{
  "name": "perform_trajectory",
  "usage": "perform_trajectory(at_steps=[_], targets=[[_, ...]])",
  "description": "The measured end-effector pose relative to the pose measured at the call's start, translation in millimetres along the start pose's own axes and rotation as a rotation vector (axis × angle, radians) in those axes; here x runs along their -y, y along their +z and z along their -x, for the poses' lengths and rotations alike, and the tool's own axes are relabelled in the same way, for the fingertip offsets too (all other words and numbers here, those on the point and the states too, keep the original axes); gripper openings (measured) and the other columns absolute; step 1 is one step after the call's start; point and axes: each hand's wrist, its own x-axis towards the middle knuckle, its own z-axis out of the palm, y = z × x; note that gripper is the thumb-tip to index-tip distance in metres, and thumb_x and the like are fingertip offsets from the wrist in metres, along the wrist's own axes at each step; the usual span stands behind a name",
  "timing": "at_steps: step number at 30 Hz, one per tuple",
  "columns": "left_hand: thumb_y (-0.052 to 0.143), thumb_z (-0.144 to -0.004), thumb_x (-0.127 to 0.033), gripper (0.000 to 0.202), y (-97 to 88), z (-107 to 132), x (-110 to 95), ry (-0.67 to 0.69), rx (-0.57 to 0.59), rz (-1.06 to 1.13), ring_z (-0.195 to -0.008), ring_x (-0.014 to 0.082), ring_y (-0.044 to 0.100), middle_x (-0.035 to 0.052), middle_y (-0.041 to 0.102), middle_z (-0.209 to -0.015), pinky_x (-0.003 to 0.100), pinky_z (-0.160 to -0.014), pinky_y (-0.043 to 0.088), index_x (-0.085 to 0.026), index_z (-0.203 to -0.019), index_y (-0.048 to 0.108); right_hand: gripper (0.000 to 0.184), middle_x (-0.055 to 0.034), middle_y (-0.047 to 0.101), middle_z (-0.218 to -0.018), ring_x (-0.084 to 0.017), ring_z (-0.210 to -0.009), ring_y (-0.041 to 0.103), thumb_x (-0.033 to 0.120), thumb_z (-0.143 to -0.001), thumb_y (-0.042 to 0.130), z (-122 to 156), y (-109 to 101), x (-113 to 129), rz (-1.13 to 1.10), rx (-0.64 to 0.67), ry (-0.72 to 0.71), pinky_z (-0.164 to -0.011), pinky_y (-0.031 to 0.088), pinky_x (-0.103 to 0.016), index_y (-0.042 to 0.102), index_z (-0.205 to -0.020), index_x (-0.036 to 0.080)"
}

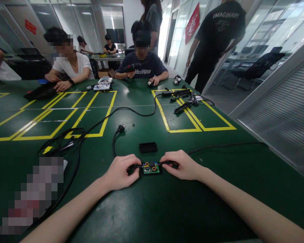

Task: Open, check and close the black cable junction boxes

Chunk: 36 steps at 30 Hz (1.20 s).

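Between my hands lies a small green circuit board with copper-wound coils, sitting in a black housing half. At its left end, my left hand is closed around a black power cable, whose plug lies just beyond. My right hand pinches another black cable at the board's right end; this one runs off to the right along the table. Just past the board rests a black plastic cover, its hollow side up. The fingertips partly hide both cable ends.
The green table has yellow tape rectangles. A coiled black cord lies to the left, near a blurred-out object. Black adapters and cables lie at the far right. Across the table, a person holds a black power drill; others sit or stand behind.
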Motion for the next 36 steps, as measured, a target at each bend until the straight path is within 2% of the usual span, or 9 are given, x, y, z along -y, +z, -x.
perform_trajectory(at_steps=[9, 20, 26, 31, 36], targets=[[0.055, -0.094, -0.021, 0.016, 2.7, -1.2, 2.3, -0.006, 0.011, -0.044, -0.060, 0.0112, 0.060, 0.0004, 0.069, -0.078, 0.022, -0.057, 0.047, -0.020, -0.099, 0.071, 0.011, -0.0025, 0.074, -0.081, -0.014, -0.063, 0.067, 0.023, -0.094, 0.061, -1.1, 1.8, -8.5, 0.091, -0.010, 0.045, -0.060, 0.049, -0.024, 0.071, -0.098, 0.020], [0.054, -0.100, -0.022, 0.021, 3.7, -2.0, 6.7, 0.003, -0.045, -0.076, -0.085, 0.0193, 0.068, 0.0060, 0.072, -0.092, 0.030, -0.074, 0.055, -0.020, -0.107, 0.074, 0.013, -0.0040, 0.076, -0.090, -0.015, -0.070, 0.071, 0.023, -0.097, 0.059, -1.4, 4.3, -12.8, 0.067, -0.041, 0.054, -0.065, 0.053, -0.025, 0.069, -0.104, 0.020], [0.053, -0.104, -0.023, 0.022, 5.9, -2.4, 10.9, 0.011, -0.057, -0.094, -0.089, 0.0207, 0.065, 0.0068, 0.072, -0.095, 0.032, -0.078, 0.055, -0.020, -0.110, 0.074, 0.012, -0.0052, 0.074, -0.091, -0.018, -0.077, 0.070, 0.023, -0.099, 0.058, -3.1, 3.2, -14.8, 0.112, -0.050, 0.018, -0.068, 0.054, -0.028, 0.068, -0.105, 0.020], [0.050, -0.106, -0.023, 0.025, 6.5, -2.5, 12.0, 0.053, -0.051, -0.151, -0.089, 0.0206, 0.064, 0.0081, 0.071, -0.097, 0.032, -0.077, 0.055, -0.017, -0.112, 0.073, 0.012, -0.0085, 0.073, -0.100, -0.021, -0.091, 0.071, 0.023, -0.102, 0.057, -4.1, 2.8, -17.8, 0.107, -0.058, -0.043, -0.079, 0.057, -0.032, 0.068, -0.104, 0.019], [0.048, -0.107, -0.023, 0.026, 6.1, -3.3, 12.8, 0.116, -0.036, -0.238, -0.086, 0.0202, 0.062, 0.0080, 0.070, -0.096, 0.031, -0.073, 0.054, -0.017, -0.110, 0.073, 0.013, -0.0084, 0.073, -0.099, -0.020, -0.092, 0.069, 0.025, -0.104, 0.057, -4.5, 2.7, -23.2, 0.112, -0.034, -0.094, -0.082, 0.057, -0.033, 0.069, -0.105, 0.020]])
